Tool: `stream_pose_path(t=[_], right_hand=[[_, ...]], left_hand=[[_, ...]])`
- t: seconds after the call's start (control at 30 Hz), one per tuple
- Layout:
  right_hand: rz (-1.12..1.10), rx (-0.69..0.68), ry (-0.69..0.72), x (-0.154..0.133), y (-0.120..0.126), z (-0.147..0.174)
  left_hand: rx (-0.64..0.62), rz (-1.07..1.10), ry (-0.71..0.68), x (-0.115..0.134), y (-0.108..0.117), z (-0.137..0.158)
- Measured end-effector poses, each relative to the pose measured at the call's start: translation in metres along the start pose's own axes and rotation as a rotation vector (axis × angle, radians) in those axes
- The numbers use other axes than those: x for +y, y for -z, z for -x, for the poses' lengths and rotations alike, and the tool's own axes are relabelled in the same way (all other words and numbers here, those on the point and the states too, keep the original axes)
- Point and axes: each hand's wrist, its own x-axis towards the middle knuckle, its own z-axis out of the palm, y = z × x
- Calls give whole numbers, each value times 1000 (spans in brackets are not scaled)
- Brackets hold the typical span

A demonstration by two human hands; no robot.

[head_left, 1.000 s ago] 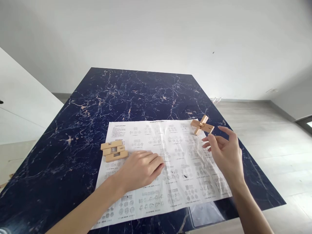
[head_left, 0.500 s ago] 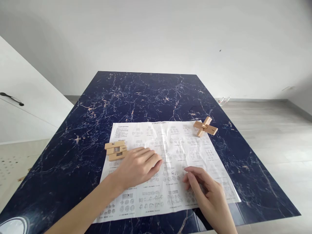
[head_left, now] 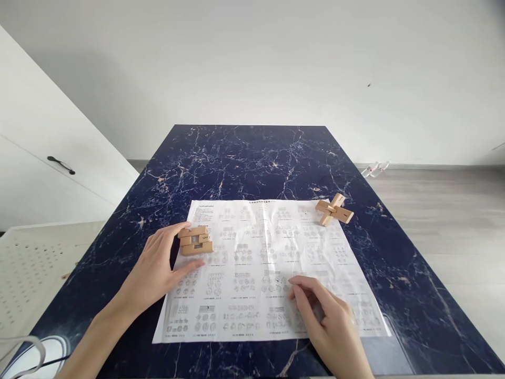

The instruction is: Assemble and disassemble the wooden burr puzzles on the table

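Several notched wooden puzzle pieces lie side by side at the left edge of a printed paper sheet. My left hand is open around them, fingers at their far left side and thumb on the near side. A small gap shows between thumb and wood; whether the fingertips touch the pieces I cannot tell. My right hand rests on the sheet's lower right, fingers curled and thumb close to the index finger, nothing visible in it. A cross-shaped wooden assembly sits at the sheet's upper right corner.
The sheet is creased and lies on a dark blue marble-patterned table. At the lower left are a round white object and a pale perforated surface. A white cabinet with a black handle stands left.
My left hand has moved left from the middle of the sheet and opened around the wooden pieces. My right hand stays in much the same place. The view has shifted slightly.
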Motion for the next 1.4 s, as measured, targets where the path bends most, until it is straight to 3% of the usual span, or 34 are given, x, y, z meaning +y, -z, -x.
stream_pose_path(t=[0.13, 0.33, 0.43, 0.67, 0.87, 1.4], right_hand=[[10, -11, 42, 1, 1, -1], [10, 6, 75, 0, 0, -1], [-10, -30, 74, -1, 1, -2], [2, -35, 68, -2, 2, -3], [2, -20, 87, -3, 2, -5], [15, -17, 73, -1, 2, -5]], left_hand=[[-7, 29, 57, 0, 0, 1], [46, 23, -51, 14, -7, 1], [81, 48, -67, 33, -16, 2], [10, 135, -184, 97, -44, 9], [14, 176, -124, 131, -63, 22], [-27, 196, -135, 120, -57, 42]])
